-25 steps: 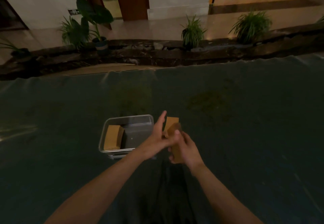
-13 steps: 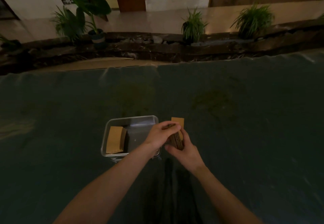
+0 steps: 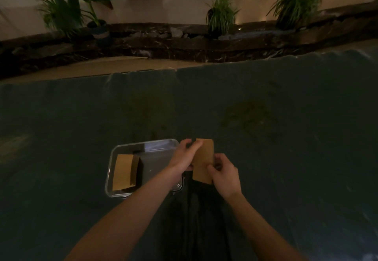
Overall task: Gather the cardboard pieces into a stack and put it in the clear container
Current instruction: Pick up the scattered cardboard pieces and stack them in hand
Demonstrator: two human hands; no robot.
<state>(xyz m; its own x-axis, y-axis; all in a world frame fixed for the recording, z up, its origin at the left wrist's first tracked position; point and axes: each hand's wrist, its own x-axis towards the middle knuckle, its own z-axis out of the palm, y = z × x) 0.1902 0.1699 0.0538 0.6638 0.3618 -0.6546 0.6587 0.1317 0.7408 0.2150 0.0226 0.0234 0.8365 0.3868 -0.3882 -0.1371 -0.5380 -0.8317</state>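
A brown cardboard stack [image 3: 203, 159] is held flat-side up just right of the clear container [image 3: 114, 156], between both hands. My left hand [image 3: 183, 156] grips its left edge from above the container's right side. My right hand [image 3: 224, 174] holds its lower right corner. Inside the container, another cardboard stack [image 3: 123, 171] leans against the left wall. The container stands on the dark green table cloth [image 3: 286, 138].
Beyond the table's far edge runs a dark stone planter ledge [image 3: 184, 42] with several green plants [image 3: 222, 13]. A dark stain [image 3: 249, 115] marks the cloth at mid right. Dark trousers [image 3: 194, 220] show below the near edge.
The stack has turned from edge-on to showing its flat face. My left hand moved from over its top to its left edge. The view tilted slightly downward.
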